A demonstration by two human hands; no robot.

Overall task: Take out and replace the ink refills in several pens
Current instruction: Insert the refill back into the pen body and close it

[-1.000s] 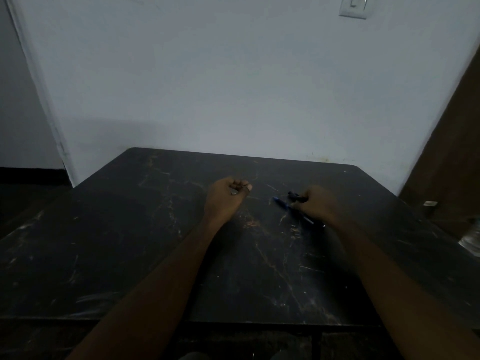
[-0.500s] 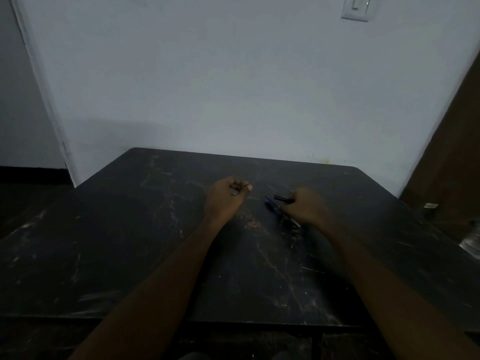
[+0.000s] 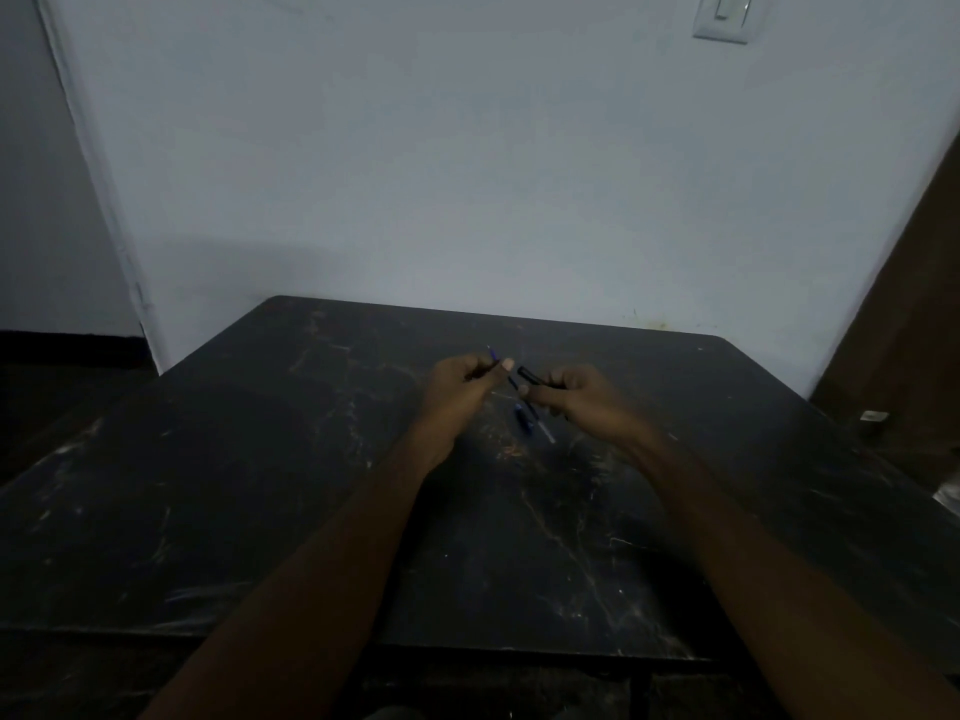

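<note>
My left hand pinches a thin blue ink refill, whose tip sticks up beyond the fingers. My right hand grips a black pen barrel, its open end pointing left toward the refill. The two hands are close together above the middle of the dark scratched table. Below them on the table lie a blue pen and a pale thin part beside it. The light is dim, so small details are hard to make out.
A pale wall rises right behind the table, with a light switch high on the right. A dark wooden surface stands at the right. A small object and something shiny sit off the table's right edge.
My right hand lifted from the table with the black barrel and moved left toward my left hand. The blue pen stayed on the table. My left hand now shows the refill tip.
</note>
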